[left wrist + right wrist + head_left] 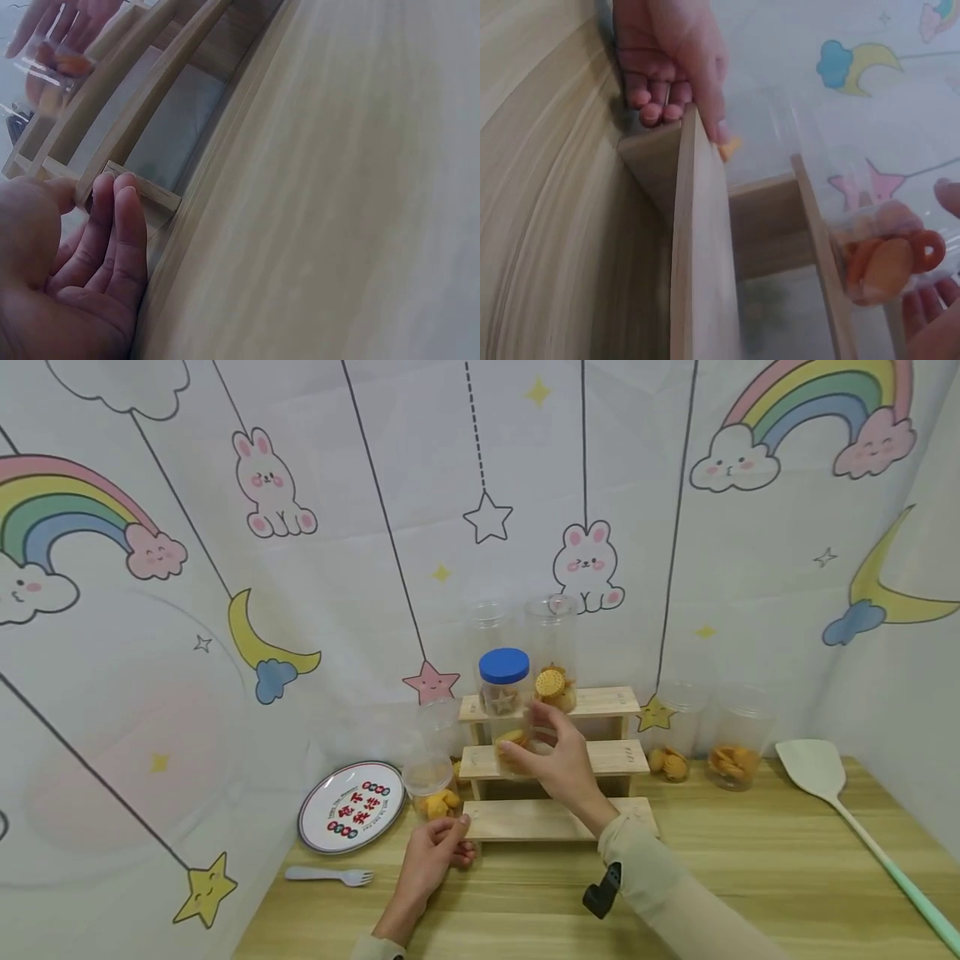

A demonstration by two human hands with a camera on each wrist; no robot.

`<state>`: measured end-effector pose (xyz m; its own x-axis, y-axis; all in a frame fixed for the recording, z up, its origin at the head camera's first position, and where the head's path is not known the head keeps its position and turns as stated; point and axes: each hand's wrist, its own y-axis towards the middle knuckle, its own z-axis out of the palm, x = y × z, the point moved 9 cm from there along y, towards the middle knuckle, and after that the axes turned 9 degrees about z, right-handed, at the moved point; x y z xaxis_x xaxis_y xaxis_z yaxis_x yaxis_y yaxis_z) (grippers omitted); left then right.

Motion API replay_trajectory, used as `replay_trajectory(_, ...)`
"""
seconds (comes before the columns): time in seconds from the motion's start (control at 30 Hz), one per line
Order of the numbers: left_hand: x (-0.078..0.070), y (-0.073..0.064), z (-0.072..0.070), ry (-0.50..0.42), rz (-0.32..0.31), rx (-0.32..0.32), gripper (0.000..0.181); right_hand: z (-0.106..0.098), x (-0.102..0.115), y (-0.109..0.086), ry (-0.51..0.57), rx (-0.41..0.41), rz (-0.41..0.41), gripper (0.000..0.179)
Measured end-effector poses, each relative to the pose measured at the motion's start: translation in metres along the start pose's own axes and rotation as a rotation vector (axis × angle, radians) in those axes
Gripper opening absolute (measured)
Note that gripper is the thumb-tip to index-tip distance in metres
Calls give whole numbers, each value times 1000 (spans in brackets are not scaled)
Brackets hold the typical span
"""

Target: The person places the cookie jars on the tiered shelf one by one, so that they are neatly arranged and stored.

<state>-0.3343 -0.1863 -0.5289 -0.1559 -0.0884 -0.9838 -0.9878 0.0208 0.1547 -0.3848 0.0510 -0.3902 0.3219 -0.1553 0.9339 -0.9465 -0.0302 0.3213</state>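
My right hand [558,764] grips a clear jar with a blue lid [504,667], holding it low down between thumb and fingers. The jar stands close over the middle step of a wooden three-step rack [555,820]; orange and tan biscuits [889,262] lie at its bottom in the right wrist view. With my left hand [433,856] I pinch the left end of the rack's lowest step, thumb on top and fingers curled at its underside [112,240]. Behind the lidded jar, an open jar [551,631] with biscuits sits on the top step.
Left of the rack are an open jar [433,785] of yellow snacks, a printed plate [311,818] and a pale fork [322,875]. To the right stand two open jars, one [738,735] with orange biscuits, and a long-handled spatula [813,768]. A printed cloth hangs behind.
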Motion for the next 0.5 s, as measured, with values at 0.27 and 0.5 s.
replay_trajectory(0.27, 1, 1, 2, -9, 7, 8, 42, 19, 2, 7, 22, -3, -33, 76)
replay_trajectory(0.5, 3, 1, 1, -20, 1, 6, 42, 22, 3, 9, -1, -20, -35, 74)
